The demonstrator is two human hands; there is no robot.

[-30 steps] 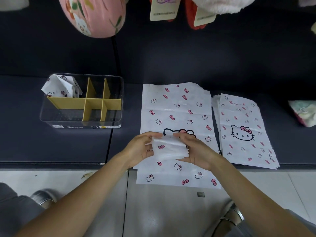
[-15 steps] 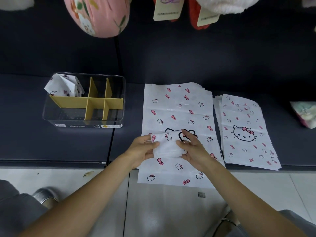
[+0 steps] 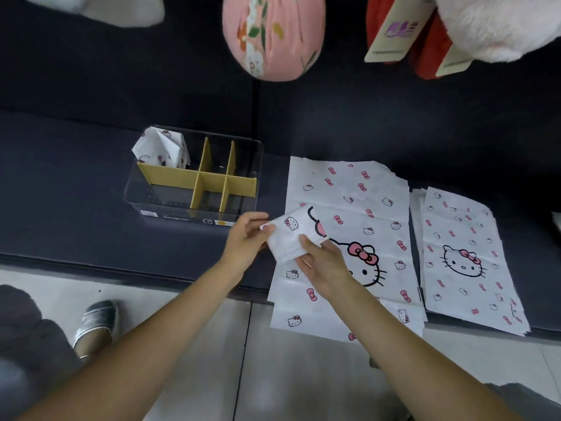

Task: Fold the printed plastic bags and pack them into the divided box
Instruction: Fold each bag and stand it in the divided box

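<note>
I hold a small folded white bag [image 3: 290, 235] printed with cat faces and pink bows, between both hands above the dark bench. My left hand [image 3: 247, 238] pinches its left edge; my right hand [image 3: 323, 262] grips its lower right side, thumb on top. Under them lies a flat stack of printed bags [image 3: 358, 208], its near end hanging over the bench edge. A second, smaller stack [image 3: 464, 259] lies to the right. The clear divided box [image 3: 194, 180] with yellow partitions stands to the left; a folded bag [image 3: 162, 147] sticks up from its far-left compartment.
The dark bench [image 3: 76, 192] runs across the view, with a pale tiled floor below its front edge. Plush toys and card tags [image 3: 273, 34] hang overhead at the back. A silver shoe [image 3: 95, 320] shows on the floor at the left.
The folded bag has become smaller and tighter, and both hands have carried it left, nearer the box. The cat face on the flat stack is now uncovered.
</note>
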